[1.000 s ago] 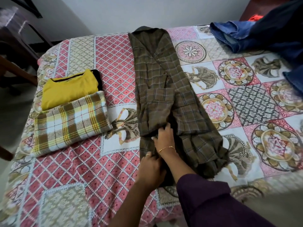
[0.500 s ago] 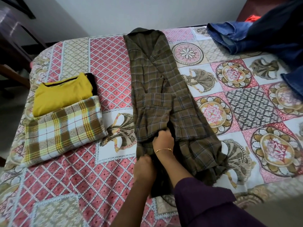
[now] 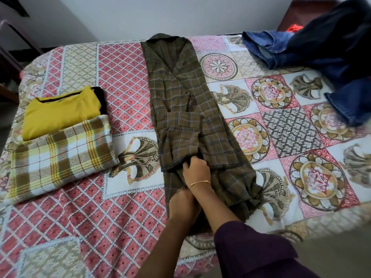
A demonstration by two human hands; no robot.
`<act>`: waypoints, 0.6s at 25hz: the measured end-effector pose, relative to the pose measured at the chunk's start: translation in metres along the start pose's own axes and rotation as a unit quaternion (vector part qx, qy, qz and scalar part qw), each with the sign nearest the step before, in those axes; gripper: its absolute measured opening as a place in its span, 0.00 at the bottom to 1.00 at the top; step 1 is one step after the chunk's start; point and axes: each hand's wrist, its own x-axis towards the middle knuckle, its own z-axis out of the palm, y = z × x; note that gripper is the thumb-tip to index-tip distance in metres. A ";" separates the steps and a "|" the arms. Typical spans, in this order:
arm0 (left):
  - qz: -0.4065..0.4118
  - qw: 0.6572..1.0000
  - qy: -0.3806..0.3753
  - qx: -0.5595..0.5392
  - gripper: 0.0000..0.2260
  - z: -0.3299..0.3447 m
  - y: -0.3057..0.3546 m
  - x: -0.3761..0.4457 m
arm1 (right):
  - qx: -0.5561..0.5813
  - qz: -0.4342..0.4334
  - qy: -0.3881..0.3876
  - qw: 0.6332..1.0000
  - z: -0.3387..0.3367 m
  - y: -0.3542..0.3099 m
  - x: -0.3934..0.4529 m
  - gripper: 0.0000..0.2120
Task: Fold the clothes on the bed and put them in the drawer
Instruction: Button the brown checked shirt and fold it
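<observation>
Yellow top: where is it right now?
Head view, left side of the bed: the folded yellow top lies just behind the yellow-brown plaid fold, which overlaps its near edge, left of the olive checked shirt.

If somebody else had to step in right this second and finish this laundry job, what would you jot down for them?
Right hand: grips a fold of the brown checked shirt near its lower middle.
Left hand: at the shirt's bottom end, partly hidden under the right wrist; its grip can't be seen.
The shirt lies lengthwise on the bed, sides and a sleeve folded in, not yet folded short.
Done: yellow top and checked cloth lie folded at the left.
Left: finish the shirt, fold the jeans at the far right, put everything in the drawer, which is not in view.
</observation>
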 end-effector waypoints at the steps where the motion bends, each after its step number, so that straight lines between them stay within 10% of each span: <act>1: 0.018 0.998 0.052 -0.015 0.12 0.006 -0.005 -0.001 | -0.010 -0.013 0.007 1.000 0.002 0.003 -0.003 0.11; 5: -0.043 0.988 0.148 -0.024 0.11 0.035 -0.029 -0.008 | -0.088 -0.083 0.017 0.992 -0.001 0.022 -0.005 0.18; 15: -0.196 0.967 0.103 -0.123 0.13 0.026 -0.041 -0.030 | -0.158 -0.051 -0.033 0.985 0.013 0.035 -0.018 0.16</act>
